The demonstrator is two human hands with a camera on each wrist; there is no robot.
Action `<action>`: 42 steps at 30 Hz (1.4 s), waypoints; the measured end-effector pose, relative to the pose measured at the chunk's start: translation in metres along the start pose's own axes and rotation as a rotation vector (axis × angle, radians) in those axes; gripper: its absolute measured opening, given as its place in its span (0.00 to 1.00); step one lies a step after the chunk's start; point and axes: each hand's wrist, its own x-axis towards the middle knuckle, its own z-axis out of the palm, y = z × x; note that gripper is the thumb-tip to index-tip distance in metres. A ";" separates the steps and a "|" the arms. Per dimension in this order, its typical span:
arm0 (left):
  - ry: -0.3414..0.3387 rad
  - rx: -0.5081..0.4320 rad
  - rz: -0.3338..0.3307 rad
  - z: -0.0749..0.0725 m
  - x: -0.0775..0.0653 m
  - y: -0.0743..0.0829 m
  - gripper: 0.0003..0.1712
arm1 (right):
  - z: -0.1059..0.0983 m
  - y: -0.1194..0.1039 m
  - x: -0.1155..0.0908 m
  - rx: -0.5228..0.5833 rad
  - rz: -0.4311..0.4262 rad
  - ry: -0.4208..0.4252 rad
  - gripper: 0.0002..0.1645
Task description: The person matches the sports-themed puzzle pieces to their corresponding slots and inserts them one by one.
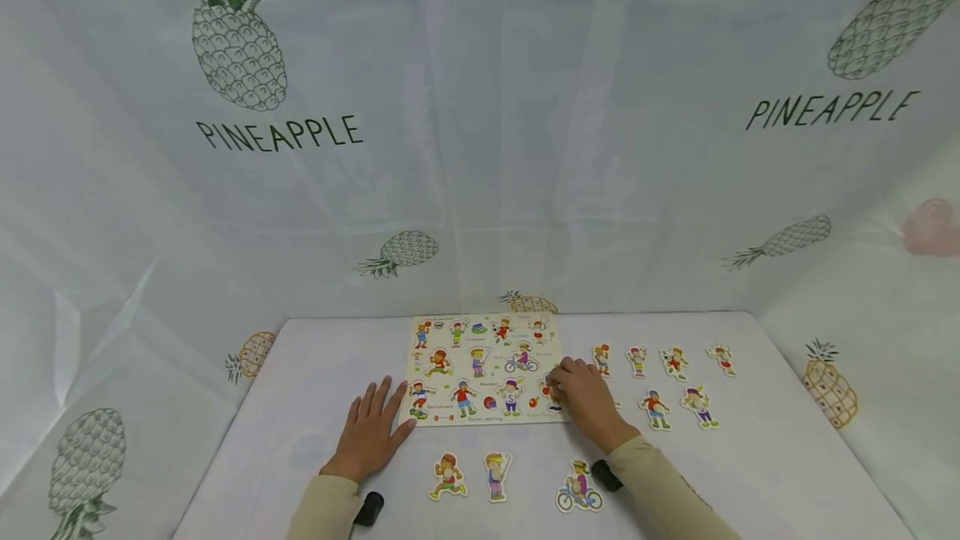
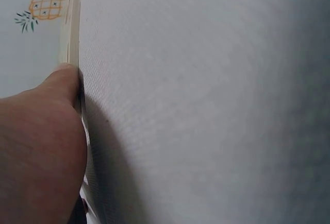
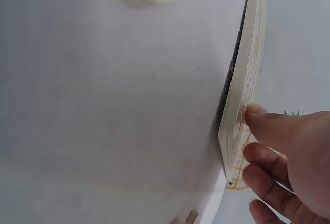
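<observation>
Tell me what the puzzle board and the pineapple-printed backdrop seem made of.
Puzzle board: likely wood or fibreboard with a printed top; the right wrist view shows its pale, layered-looking edge. Backdrop: thin fabric or plastic sheeting, perhaps slightly glossy, judging by its soft creases and pale streaks.

My feed puts the board (image 1: 489, 375) against the counter's (image 1: 765, 448) far edge, near its middle. Right of it, four cutouts (image 1: 674, 362) line up behind more cutouts (image 1: 655, 409). Before the board I have the runner (image 1: 447, 476), the batter (image 1: 495, 476) just right, the cyclist (image 1: 578, 487) farther right, past the board's near right corner.
</observation>
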 end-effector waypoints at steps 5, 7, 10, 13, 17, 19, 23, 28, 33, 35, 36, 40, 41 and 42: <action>-0.016 0.029 -0.024 0.001 0.001 0.000 0.39 | -0.009 0.006 -0.008 -0.019 0.034 0.030 0.16; -0.024 0.032 -0.031 0.000 0.002 0.000 0.39 | -0.015 0.012 -0.013 -0.021 0.039 0.059 0.18; -0.036 0.030 -0.037 -0.002 0.002 0.001 0.39 | -0.026 0.022 -0.022 -0.017 0.044 0.104 0.17; -0.063 0.028 -0.054 -0.007 0.002 0.005 0.39 | -0.037 0.033 -0.034 -0.009 0.066 0.139 0.17; -0.063 0.031 -0.052 -0.007 0.002 0.006 0.39 | -0.050 0.051 -0.051 -0.031 0.101 0.184 0.16; -0.065 0.024 -0.052 -0.007 0.002 0.006 0.39 | -0.056 0.060 -0.060 -0.051 0.120 0.192 0.17; -0.067 0.020 -0.046 -0.005 0.002 0.004 0.39 | -0.068 0.077 -0.078 -0.068 0.172 0.178 0.18; -0.067 0.028 -0.042 -0.003 0.003 0.001 0.39 | -0.083 0.098 -0.094 -0.092 0.235 0.154 0.19; -0.065 0.031 -0.046 -0.002 0.003 -0.001 0.39 | -0.093 0.117 -0.106 -0.109 0.305 0.111 0.20; -0.062 0.034 -0.043 -0.002 0.003 0.000 0.39 | -0.095 0.122 -0.110 -0.114 0.327 0.089 0.21; -0.063 0.036 -0.043 -0.001 0.003 0.000 0.39 | -0.096 0.124 -0.111 -0.117 0.338 0.074 0.21; -0.039 0.021 -0.026 0.001 0.003 -0.001 0.39 | -0.097 0.130 -0.114 -0.124 0.376 0.014 0.18; -0.034 0.018 -0.022 0.002 0.003 -0.002 0.39 | -0.097 0.131 -0.114 -0.124 0.385 -0.002 0.17; -0.027 0.015 -0.018 0.004 0.003 -0.003 0.40 | -0.097 0.132 -0.114 -0.123 0.393 -0.016 0.17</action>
